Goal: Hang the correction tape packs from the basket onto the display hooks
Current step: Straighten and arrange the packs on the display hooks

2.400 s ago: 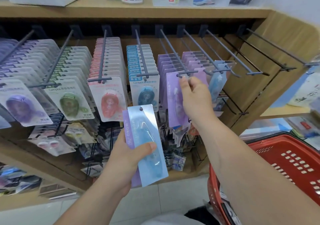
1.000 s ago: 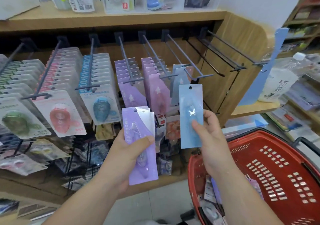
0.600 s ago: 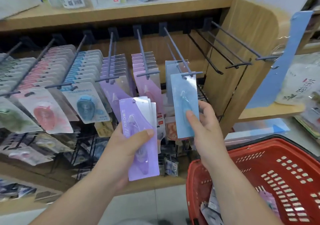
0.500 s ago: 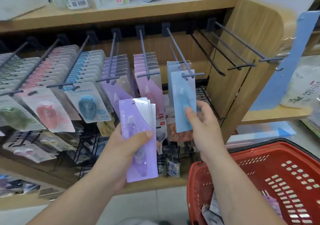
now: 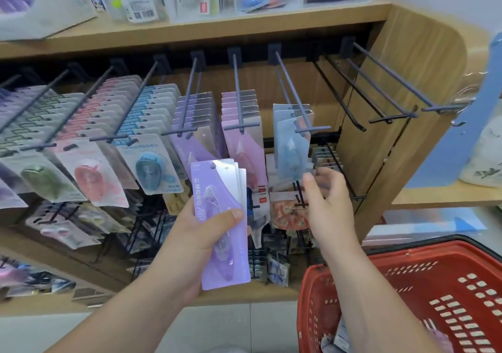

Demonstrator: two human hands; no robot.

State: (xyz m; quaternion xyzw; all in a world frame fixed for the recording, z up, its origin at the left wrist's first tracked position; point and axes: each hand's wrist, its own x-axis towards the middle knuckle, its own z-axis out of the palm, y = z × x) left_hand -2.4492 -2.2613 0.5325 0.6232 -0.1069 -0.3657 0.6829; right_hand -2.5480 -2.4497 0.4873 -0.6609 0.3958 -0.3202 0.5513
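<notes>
Grips purple packs (image 5: 210, 189) with left hand (image 5: 190, 240), thumb over front; holds right hand (image 5: 328, 203) loose-fingered just under hanging blue pack (image 5: 290, 150).

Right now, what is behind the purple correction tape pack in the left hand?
More packs, showing only their pale top-right edges, fanned out; the purple pack and the left hand cover their fronts.

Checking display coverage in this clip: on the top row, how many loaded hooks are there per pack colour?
Purple: 2 (round purple packs, long purple packs)
Green: 1 (round green packs)
Pink: 2 (round pink packs, long pink packs)
Blue: 2 (round blue packs, long blue packs)
Total: 7
The held packs in the left hand are left out.
</notes>
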